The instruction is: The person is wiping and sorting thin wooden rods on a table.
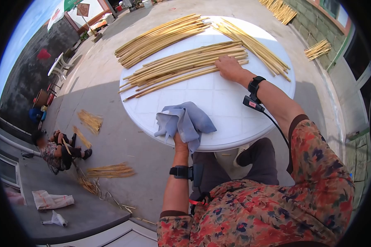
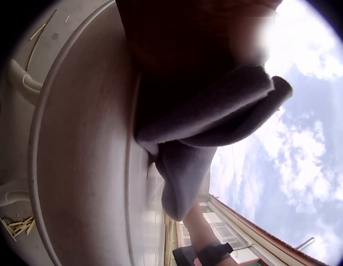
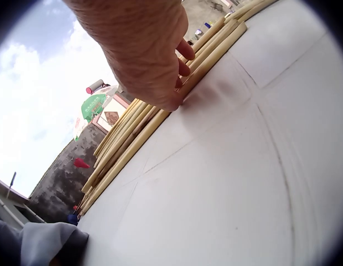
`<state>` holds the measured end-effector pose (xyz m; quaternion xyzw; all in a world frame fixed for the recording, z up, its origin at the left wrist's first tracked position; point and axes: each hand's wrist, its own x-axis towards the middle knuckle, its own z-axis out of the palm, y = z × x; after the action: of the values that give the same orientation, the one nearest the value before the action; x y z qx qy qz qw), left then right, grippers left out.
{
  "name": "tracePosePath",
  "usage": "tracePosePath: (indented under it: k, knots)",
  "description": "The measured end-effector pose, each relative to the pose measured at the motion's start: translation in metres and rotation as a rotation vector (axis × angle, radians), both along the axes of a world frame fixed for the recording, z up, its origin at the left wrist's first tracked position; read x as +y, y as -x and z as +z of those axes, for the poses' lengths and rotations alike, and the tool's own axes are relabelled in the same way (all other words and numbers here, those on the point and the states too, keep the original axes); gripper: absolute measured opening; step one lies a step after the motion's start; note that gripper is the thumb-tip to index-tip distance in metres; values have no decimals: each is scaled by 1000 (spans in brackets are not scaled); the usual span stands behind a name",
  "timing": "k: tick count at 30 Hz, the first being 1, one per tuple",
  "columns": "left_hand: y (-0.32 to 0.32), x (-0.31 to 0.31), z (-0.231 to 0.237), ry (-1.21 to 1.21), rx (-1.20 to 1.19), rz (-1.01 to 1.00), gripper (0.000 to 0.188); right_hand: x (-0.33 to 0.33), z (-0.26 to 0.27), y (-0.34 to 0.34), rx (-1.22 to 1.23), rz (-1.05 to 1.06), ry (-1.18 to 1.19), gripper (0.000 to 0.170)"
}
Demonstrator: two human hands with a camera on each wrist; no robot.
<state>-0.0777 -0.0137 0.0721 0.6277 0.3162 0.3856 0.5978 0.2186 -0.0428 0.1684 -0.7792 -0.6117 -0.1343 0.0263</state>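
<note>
Left hand mostly hidden by cloth. Seated person's head, at left, blurred. Far-right stalk pile cut by top edge.

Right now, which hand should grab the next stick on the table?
Probably the right hand: its fingers are at the sticks. The left hand is farther off, by the near edge of the table, mostly under the blue-gray cloth.

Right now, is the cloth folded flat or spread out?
Neither: the cloth is bunched up. It sits in loose, uneven folds over the left hand, at the table's near edge.
</note>
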Motion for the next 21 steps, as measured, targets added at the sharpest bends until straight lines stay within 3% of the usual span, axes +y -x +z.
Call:
tracePosePath:
  k: [3, 7, 9, 10, 12, 16, 18, 19, 21]
  knots:
    - [-1, 1, -3, 184, -135, -1, 37, 0, -6, 0, -18, 29, -54, 20]
    - [-1, 8, -21, 193, -167, -13, 35, -3, -6, -1, -8, 91, 12, 17]
    - [1, 19, -37, -129, 59, -98, 33, -14, -8, 3, -37, 140, 5, 17]
    - [1, 16, -31, -128, 56, -106, 33, -18, -7, 8, 3, 153, 35, 16]
    - [1, 10, -19, 113, -98, -50, 32, -28, -5, 22, 42, 156, 62, 16]
    - [0, 13, -23, 22, -109, -140, 33, -74, 5, 53, 339, 237, 124, 23]
    - [-1, 20, -26, -595, 314, -59, 34, -94, 3, 62, 385, 174, 149, 24]
    - [-1, 27, -27, -600, 303, -87, 34, -105, 1, 68, 429, 147, 118, 24]
    - [-3, 44, -33, -1025, 575, 21, 45, -123, -6, 74, 529, 98, 60, 26]
